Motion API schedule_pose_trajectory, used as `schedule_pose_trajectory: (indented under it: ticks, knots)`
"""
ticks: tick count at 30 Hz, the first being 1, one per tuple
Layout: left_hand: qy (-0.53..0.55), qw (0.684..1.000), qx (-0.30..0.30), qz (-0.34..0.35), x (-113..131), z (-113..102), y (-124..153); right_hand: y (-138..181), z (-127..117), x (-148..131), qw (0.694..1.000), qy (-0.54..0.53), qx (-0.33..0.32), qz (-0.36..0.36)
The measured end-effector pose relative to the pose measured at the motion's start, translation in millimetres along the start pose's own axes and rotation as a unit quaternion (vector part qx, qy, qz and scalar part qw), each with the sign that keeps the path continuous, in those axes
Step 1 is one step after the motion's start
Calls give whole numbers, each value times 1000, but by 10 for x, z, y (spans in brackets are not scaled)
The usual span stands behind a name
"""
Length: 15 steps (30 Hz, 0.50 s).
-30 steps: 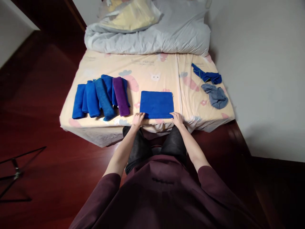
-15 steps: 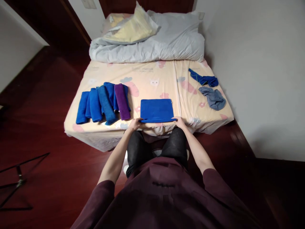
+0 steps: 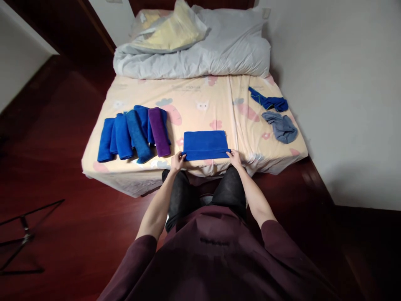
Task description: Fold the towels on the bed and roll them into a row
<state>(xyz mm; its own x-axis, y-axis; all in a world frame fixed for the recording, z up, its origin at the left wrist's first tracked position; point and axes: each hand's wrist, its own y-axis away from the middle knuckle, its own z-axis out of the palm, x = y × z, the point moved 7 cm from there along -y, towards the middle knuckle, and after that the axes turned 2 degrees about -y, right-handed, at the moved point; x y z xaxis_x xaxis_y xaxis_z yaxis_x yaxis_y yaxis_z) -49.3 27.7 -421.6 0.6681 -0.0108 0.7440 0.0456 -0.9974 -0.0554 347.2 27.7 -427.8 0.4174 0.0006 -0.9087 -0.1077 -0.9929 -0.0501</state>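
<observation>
The bed [image 3: 200, 90] stretches away from the person. At its near edge, just ahead of the knees, lies a folded blue towel [image 3: 205, 143], its long axis running left to right along the mattress edge. A row of rolled towels [image 3: 131, 131] sits to its left. The left hand [image 3: 177, 161] meets the towel's near left corner and the right hand [image 3: 234, 158] its near right corner, both equally close, with the cloth lying just beyond them. The fingers [image 3: 181, 156] of each hand are closed, pinching the near hem.
</observation>
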Motion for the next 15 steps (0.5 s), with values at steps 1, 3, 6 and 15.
schedule_pose_trajectory:
  ticks: [1, 3, 6, 15]
  knots:
    - [-4, 1000, -2, -3, -5, -3, 19, 15, -13, -14, 1000, 15, -2, 0]
    - [-12, 1000, -3, -11, -15, -11, 58, 34, -33, -40, 999, 32, 0, 2]
    - [-14, 1000, -3, -20, -12, -27, 100, 31, -26, -60, 999, 42, -2, 7]
    - [8, 1000, -9, -28, 11, -47, 92, 22, 3, 16, 999, 34, 9, 14]
